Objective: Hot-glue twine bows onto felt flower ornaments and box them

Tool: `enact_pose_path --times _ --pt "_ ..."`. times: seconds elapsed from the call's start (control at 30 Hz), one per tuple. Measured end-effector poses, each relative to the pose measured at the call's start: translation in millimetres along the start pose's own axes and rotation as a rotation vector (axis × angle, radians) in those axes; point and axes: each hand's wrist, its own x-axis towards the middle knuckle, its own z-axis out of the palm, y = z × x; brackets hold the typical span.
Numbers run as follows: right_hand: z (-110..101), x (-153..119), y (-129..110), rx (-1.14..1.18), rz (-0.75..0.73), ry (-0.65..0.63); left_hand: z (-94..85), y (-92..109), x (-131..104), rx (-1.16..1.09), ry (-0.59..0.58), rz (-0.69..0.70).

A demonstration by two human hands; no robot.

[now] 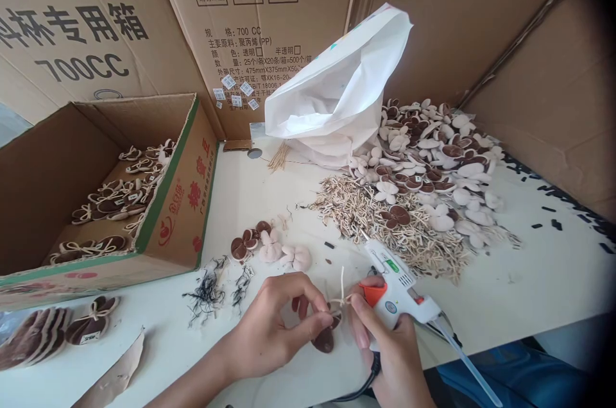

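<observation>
My left hand (274,324) is closed, thumb and forefinger pinching at a thin cream cord bow (342,299). Just under those fingertips is a small brown fabric piece (323,340) with rounded lobes, partly hidden by the hand. My right hand (397,353) is wrapped around the handle of a white hot glue gun (397,283) with an orange trigger. Its nozzle points up and left, toward the heap of cords, and a glue stick sticks out of its back. The right thumb and forefinger also touch the bow's right side.
An open cardboard box (173,196) at left holds bow-tied brown pieces. Behind the glue gun lie a heap of short cords (346,206) and a pile of brown-and-white fabric pieces (433,145). A white bag (337,100) stands behind; black threads (206,292) lie left of centre.
</observation>
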Motion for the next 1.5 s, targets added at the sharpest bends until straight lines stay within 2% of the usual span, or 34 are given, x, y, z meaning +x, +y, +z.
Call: enact_pose_path --times 0.13,0.23,0.3,0.43,0.53,0.67,0.8,0.97,1.27,1.5 --pt "-5.6 5.3 3.8 0.013 0.015 -0.018 -13.7 -2.9 -0.6 -0.1 0.183 0.068" --pt "-8.0 5.7 3.9 -0.026 -0.004 -0.033 -24.5 -7.8 -0.7 -0.173 0.276 0.193" --pt "-7.5 4.6 1.9 -0.046 0.008 -0.043 -29.3 -9.3 0.1 -0.114 0.347 0.254" --pt "-2.1 0.4 -3.8 -0.058 -0.005 -0.037 -29.0 -6.4 4.0 0.111 0.459 0.213" --pt "1.7 -2.3 -6.0 -0.04 -0.026 -0.038 -21.7 -4.5 5.9 0.199 0.392 0.268" --pt "2.6 -2.4 -4.0 -0.013 -0.037 -0.029 -8.4 -9.2 4.7 0.334 0.195 0.457" --pt "2.0 -1.2 -0.5 -0.018 -0.025 -0.02 1.6 -17.4 2.4 0.476 0.096 0.589" --pt "4.1 -3.0 0.4 -0.027 -0.037 -0.043 2.2 -21.8 2.7 0.464 0.087 0.567" --pt "3.1 -5.0 -2.1 -0.049 -0.034 -0.097 1.8 -14.9 3.4 0.441 0.08 0.56" --pt "1.6 -4.1 -0.7 -0.059 -0.021 -0.082 1.5 -17.4 5.0 0.411 0.069 0.548"
